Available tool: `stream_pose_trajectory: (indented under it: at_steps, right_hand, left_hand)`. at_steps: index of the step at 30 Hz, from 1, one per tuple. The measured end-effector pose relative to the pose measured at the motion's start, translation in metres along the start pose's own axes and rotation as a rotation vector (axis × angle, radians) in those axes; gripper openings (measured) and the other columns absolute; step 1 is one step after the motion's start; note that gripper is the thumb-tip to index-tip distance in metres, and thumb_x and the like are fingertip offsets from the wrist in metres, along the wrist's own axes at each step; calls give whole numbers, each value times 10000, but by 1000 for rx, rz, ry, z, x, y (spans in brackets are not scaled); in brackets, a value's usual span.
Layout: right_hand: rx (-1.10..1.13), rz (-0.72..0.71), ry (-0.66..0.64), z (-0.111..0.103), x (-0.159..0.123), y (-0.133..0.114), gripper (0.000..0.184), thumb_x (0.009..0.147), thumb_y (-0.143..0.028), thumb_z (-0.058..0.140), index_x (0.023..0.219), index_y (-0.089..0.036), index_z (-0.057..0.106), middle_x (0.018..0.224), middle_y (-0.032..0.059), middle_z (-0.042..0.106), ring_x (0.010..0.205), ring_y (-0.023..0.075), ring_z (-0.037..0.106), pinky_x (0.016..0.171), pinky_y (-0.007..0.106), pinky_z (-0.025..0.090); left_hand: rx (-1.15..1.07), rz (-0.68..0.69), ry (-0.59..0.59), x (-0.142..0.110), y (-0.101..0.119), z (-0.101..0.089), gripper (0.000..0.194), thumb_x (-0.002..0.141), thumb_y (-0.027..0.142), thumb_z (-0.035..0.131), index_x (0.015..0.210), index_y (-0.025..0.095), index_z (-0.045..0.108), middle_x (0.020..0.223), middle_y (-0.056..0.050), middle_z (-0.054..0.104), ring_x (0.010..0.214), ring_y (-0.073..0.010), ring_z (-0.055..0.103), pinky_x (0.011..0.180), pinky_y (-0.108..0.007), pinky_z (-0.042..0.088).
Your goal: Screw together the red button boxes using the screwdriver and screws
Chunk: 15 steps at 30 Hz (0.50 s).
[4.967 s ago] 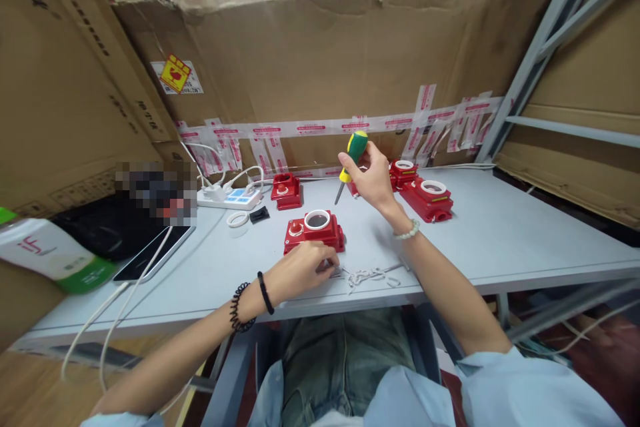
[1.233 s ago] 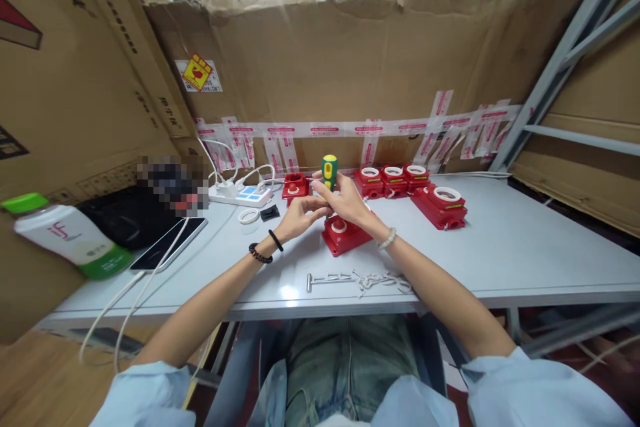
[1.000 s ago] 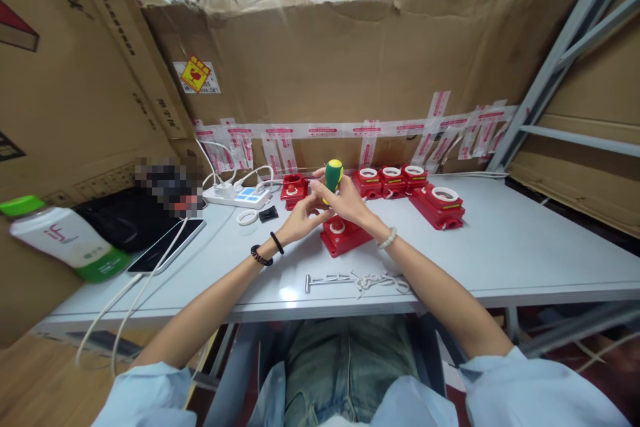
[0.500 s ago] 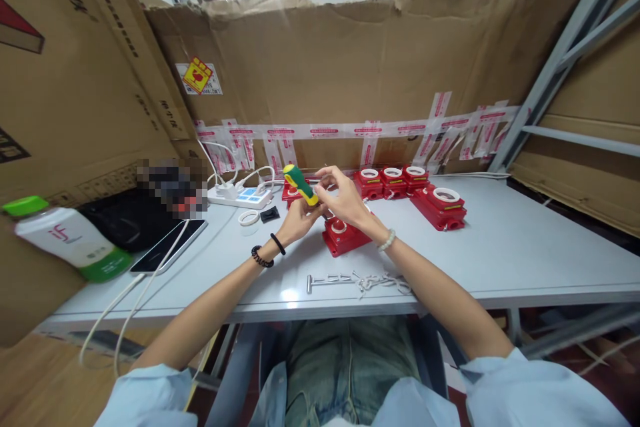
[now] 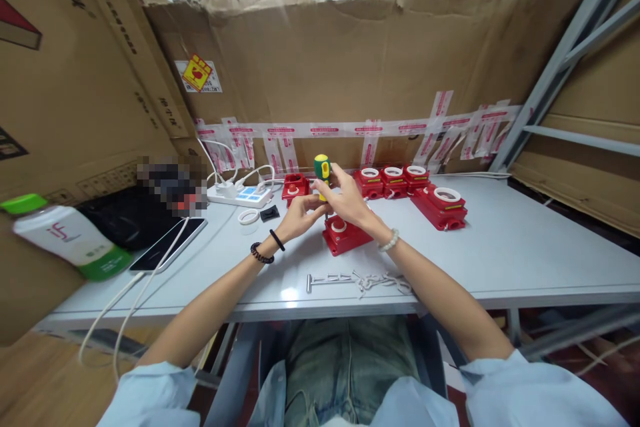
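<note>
A green and yellow screwdriver (image 5: pixel 323 167) stands nearly upright over the left back part of a red metal housing (image 5: pixel 345 240) on the table. My right hand (image 5: pixel 347 200) is closed round its handle from the right. Lower down, my left hand (image 5: pixel 300 215) pinches at the neck and shaft with thumb and fingers. The blade's tip meets the housing's corner near a round button with a white ring (image 5: pixel 339 224); fingers partly hide the contact. My right hand covers the housing's back right part. In front lie several screws (image 5: pixel 333 277) and a silver T-shaped rod (image 5: pixel 309 283).
A white tangled cord (image 5: pixel 383 284) lies near the front edge. Several red housings (image 5: pixel 440 208) stand back right, another red part (image 5: pixel 295 187) behind my left hand. White ring (image 5: pixel 249 216), black piece (image 5: pixel 270 213), power strip (image 5: pixel 240 196), phone (image 5: pixel 169 245) and bottle (image 5: pixel 70 240) are left.
Over five seconds, my left hand left the screws and joined the right at the screwdriver; the housing was turned. Since half a second ago, the tilted screwdriver came upright and my right hand closed round it again.
</note>
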State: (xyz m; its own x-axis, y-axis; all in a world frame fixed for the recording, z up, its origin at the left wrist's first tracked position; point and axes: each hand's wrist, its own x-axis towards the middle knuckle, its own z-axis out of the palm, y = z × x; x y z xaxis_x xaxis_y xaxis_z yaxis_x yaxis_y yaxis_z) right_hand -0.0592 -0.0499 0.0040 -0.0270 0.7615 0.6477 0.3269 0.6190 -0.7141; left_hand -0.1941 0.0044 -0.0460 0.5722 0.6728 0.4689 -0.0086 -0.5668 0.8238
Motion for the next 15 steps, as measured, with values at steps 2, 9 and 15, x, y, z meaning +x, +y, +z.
stream_pose_trajectory:
  at_steps: [2,9,15]
  right_hand:
    - [-13,13,20,0,0,1,207,848,-366,590,957,-193,552,833,36,656,808,198,639,799,365,513]
    - [-13,40,45,1,0,5,294,825,-413,638,1017,-195,595,788,19,635,738,186,624,757,364,519]
    - [-83,25,53,-1,1,5,280,832,-432,619,979,-201,558,828,20,629,730,173,587,737,348,493]
  left_hand:
    - [15,-6,57,2,-1,1,426,700,523,780,763,109,702,761,-107,742,728,-221,686,719,-329,542]
    - [11,15,32,-2,1,2,458,733,555,750,859,116,715,838,-101,752,769,-207,681,713,-307,527]
    - [21,30,151,1,-5,5,442,678,523,804,762,124,636,726,-59,693,651,-157,619,618,-269,484]
